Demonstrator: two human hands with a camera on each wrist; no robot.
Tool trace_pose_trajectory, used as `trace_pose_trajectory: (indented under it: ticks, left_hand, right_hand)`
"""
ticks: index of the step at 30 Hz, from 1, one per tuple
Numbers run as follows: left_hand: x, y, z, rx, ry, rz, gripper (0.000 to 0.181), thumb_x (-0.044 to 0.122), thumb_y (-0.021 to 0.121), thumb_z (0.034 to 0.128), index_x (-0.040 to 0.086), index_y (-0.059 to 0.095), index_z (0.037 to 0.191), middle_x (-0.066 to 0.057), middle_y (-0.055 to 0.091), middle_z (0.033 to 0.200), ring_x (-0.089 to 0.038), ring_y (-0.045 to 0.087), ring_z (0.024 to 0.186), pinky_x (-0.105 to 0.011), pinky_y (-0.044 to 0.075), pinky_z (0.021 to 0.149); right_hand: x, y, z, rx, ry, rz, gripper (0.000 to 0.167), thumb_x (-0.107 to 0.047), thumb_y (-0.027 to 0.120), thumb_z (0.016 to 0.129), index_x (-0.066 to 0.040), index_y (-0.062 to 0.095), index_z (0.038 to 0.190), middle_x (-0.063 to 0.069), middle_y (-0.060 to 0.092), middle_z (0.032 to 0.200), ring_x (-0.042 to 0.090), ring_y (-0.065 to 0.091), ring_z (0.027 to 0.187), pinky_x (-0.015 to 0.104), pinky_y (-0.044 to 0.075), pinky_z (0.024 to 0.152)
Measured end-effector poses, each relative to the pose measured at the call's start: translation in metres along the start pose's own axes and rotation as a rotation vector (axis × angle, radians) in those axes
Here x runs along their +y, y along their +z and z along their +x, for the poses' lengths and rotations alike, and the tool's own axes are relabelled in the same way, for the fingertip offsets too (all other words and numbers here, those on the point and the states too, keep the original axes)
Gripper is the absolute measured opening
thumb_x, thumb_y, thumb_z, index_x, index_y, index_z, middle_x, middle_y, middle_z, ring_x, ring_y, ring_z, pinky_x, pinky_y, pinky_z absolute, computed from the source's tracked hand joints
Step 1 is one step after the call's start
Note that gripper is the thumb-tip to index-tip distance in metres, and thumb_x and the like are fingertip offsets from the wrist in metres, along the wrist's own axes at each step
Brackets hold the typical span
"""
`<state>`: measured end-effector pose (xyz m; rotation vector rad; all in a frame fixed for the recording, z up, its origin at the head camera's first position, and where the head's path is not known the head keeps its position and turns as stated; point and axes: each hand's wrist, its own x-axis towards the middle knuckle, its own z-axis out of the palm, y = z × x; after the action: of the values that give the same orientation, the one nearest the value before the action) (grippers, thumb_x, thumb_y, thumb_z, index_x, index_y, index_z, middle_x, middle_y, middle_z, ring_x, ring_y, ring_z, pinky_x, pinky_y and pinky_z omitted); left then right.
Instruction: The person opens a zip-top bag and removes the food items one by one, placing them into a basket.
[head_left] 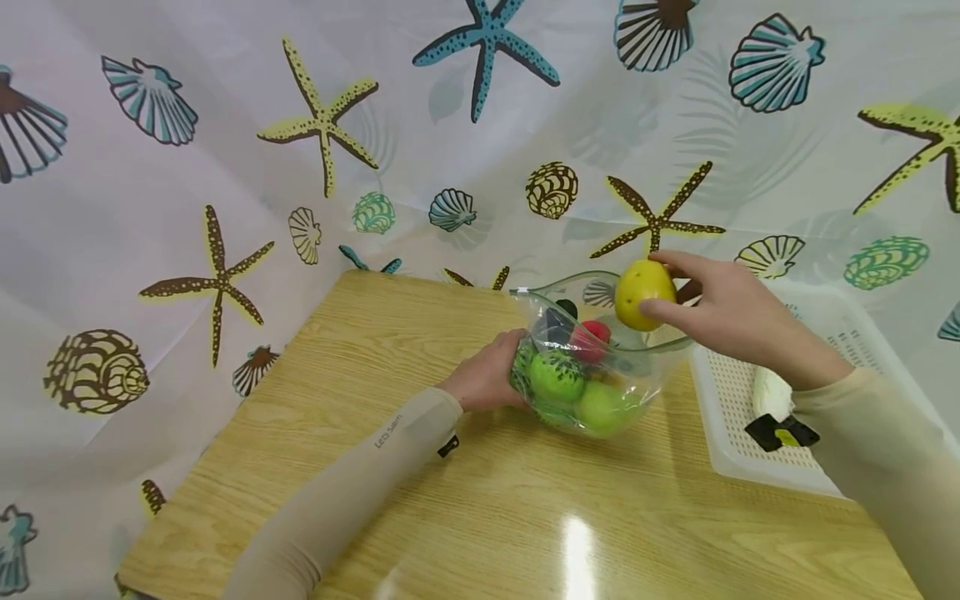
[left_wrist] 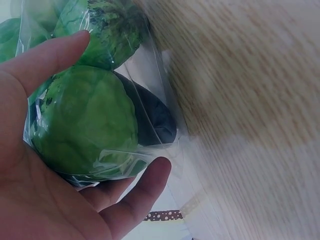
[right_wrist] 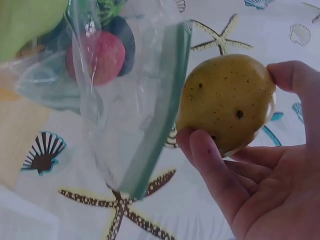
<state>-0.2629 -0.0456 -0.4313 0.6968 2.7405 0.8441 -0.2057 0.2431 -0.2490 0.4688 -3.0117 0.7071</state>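
Note:
My right hand (head_left: 723,312) pinches a yellow toy potato (head_left: 643,293) with dark specks, at the mouth of a clear zip bag (head_left: 626,392). In the right wrist view the potato (right_wrist: 227,102) is beside the bag's green zip edge (right_wrist: 159,120). On the bag's left side my left hand (head_left: 491,372) grips it, thumb and fingers curved round a green cabbage-like piece (left_wrist: 90,120) through the plastic. Inside the bag are a red round piece (head_left: 591,340), a green patterned ball (head_left: 557,375), a light green fruit (head_left: 603,408) and a dark purple piece (left_wrist: 152,117).
A white perforated basket (head_left: 723,417) stands on the right of the wooden table (head_left: 420,500), partly behind the right forearm. A white piece (head_left: 771,393) lies in it. A shell-and-starfish patterned curtain (head_left: 465,150) hangs behind the table.

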Motion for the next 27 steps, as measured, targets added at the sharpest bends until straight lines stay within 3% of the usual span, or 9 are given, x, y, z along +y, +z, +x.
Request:
trace_pose_trajectory:
  ticks: [8, 15, 20, 27]
  left_hand:
    - [-0.001, 0.001, 0.001, 0.008, -0.009, -0.012, 0.122, 0.044, 0.094, 0.0637, 0.020, 0.022, 0.159, -0.004, 0.035, 0.159, -0.025, 0.043, 0.141, -0.053, 0.043, 0.109]
    - [-0.002, 0.002, 0.001, -0.003, -0.023, -0.007, 0.120, 0.045, 0.092, 0.0665, 0.020, 0.020, 0.159, -0.004, 0.035, 0.157, -0.026, 0.044, 0.140, -0.052, 0.044, 0.108]
    - [-0.003, 0.002, 0.001, -0.001, -0.026, -0.010, 0.120, 0.045, 0.092, 0.0665, 0.021, 0.020, 0.159, -0.004, 0.036, 0.157, -0.025, 0.044, 0.140, -0.051, 0.044, 0.108]
    - [-0.002, 0.002, 0.001, -0.002, -0.020, -0.020, 0.121, 0.045, 0.093, 0.0656, 0.021, 0.020, 0.160, -0.004, 0.035, 0.158, -0.026, 0.044, 0.141, -0.054, 0.043, 0.108]
  right_hand:
    - [0.040, -0.027, -0.013, 0.042, 0.093, -0.043, 0.082, -0.054, 0.060, 0.096, -0.009, 0.032, 0.158, 0.026, 0.058, 0.133, 0.039, 0.062, 0.111, 0.033, 0.050, 0.071]
    - [0.088, -0.035, -0.018, 0.037, 0.179, -0.116, 0.085, -0.056, 0.058, 0.096, 0.000, 0.033, 0.155, 0.033, 0.051, 0.137, 0.042, 0.061, 0.103, 0.034, 0.047, 0.062]
    - [0.122, -0.032, -0.012, -0.061, 0.195, -0.190, 0.088, -0.058, 0.058, 0.095, 0.007, 0.035, 0.150, 0.036, 0.054, 0.130, 0.042, 0.063, 0.097, 0.044, 0.051, 0.068]
    - [0.157, -0.009, 0.002, -0.231, 0.204, -0.235, 0.090, -0.049, 0.068, 0.091, 0.016, 0.035, 0.143, 0.020, 0.062, 0.099, 0.029, 0.056, 0.082, 0.040, 0.047, 0.066]
